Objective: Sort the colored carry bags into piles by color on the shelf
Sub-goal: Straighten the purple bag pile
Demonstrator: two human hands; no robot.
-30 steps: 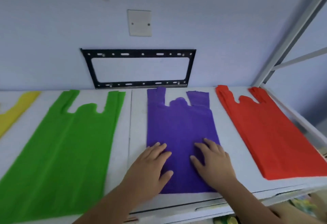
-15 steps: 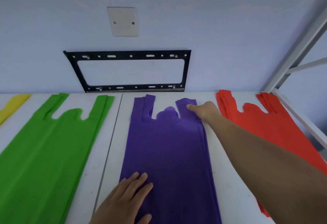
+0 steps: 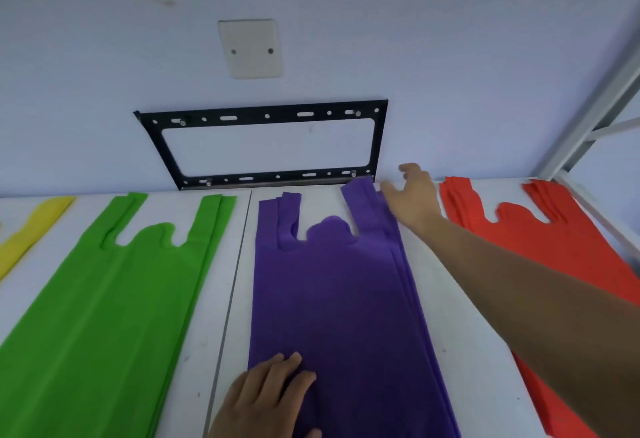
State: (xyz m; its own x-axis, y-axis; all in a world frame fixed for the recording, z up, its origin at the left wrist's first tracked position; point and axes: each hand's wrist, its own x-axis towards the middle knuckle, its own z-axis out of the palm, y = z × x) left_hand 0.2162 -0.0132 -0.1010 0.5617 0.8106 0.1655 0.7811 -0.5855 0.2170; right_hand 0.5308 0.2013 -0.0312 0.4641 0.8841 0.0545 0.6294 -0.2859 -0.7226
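A purple bag pile (image 3: 339,292) lies flat in the middle of the white shelf (image 3: 221,299), handles toward the wall. My left hand (image 3: 266,399) presses flat on its near left corner, fingers spread. At the end of my outstretched arm, my right hand (image 3: 412,198) hovers open beside the pile's far right handle, between purple and red. The green bag pile (image 3: 104,299) lies to the left, the red bag pile (image 3: 540,236) to the right, partly hidden under my right arm. A yellow bag (image 3: 31,229) shows at the left edge.
A black metal bracket (image 3: 263,115) and a white cover plate (image 3: 250,48) are fixed on the wall behind the shelf. A grey shelf post (image 3: 595,108) rises at the far right corner. A seam (image 3: 232,292) runs between the green and purple piles.
My right hand slid from the pile's near end to the far right handle and now lifts off just right of it. My left hand stays on the near corner. My view moved closer.
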